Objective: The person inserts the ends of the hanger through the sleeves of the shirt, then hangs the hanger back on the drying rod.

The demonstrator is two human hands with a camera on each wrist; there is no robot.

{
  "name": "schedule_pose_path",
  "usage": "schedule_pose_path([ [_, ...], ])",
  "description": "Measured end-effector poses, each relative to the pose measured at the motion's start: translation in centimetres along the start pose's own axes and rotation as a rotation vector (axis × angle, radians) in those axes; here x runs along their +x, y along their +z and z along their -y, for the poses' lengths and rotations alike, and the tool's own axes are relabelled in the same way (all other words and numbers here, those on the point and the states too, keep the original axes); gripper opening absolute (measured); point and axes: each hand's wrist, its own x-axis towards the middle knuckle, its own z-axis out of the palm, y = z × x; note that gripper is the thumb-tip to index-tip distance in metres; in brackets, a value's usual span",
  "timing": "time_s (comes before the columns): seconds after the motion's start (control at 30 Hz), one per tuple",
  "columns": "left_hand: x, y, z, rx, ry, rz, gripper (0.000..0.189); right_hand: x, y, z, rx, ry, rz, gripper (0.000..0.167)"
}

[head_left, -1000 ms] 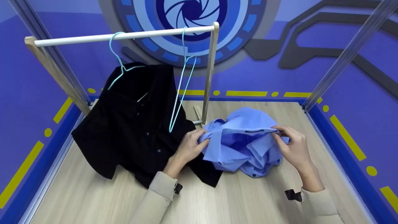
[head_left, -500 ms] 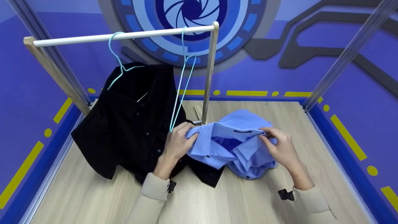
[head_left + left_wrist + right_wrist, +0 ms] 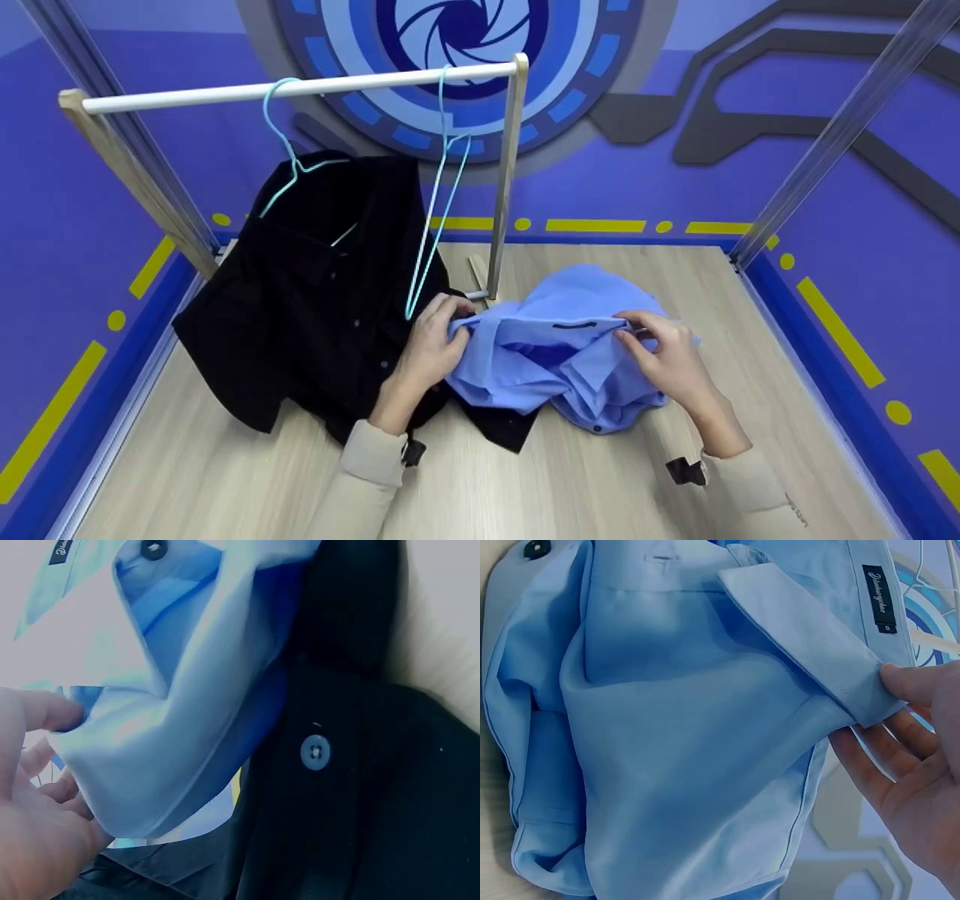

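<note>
1. Nearest me, the right hand (image 3: 671,360) pinches the blue shirt (image 3: 517,373) at its right, thumb in front and fingers behind; the right wrist view puts that grip just beside the label (image 3: 880,600).
2. The left hand (image 3: 433,341) pinches a fold at the shirt's left end, fingers narrow on the cloth.
3. I have the shirt between both hands, bunched low over the table (image 3: 480,495); its upper edge runs left to right from grip to grip.
4. On the left, the black shirt (image 3: 322,307) hangs with its hem showing beneath the blue one.
5. The key relation for me: the bare hanger (image 3: 428,225) dangles beyond the left hand, well apart from the right, its long axis steep, crosswise to that upper edge.
6. Farthest, the rack (image 3: 360,81) carries both hangers.
</note>
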Motion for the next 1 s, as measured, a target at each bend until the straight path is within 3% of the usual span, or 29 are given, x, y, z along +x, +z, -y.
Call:
schedule_pose_path([
  [0.27, -0.7, 1.2, -0.9, 0.018, 0.111, -0.109, 0.009, 0.0, 0.4, 0.0, -0.003, 0.026, 0.014, 0.024],
  [0.43, -1.2, 1.7, -1.6, 0.043, 0.176, -0.112, 0.015, 0.0, 0.4, 0.1, -0.014, 0.044, 0.010, 0.024],
  [0.57, -1.6, 2.0, -1.9, 0.086, 0.181, -0.103, 0.022, 0.1, 0.4, 0.3, -0.008, 0.043, 0.011, 0.024],
  [0.7, -1.9, 2.1, -2.3, 0.157, 0.145, -0.081, 0.032, 0.2, 0.5, 0.4, -0.008, 0.040, 0.011, 0.023],
  [0.87, -1.9, 2.2, -2.3, 0.204, 0.133, -0.097, 0.018, 0.1, 0.6, 0.4, -0.023, 0.038, 0.023, 0.022],
  [1.0, -1.8, 2.1, -2.3, 0.171, 0.131, -0.112, 0.010, 0.0, 0.9, 0.5, -0.030, 0.028, 0.030, 0.019],
])
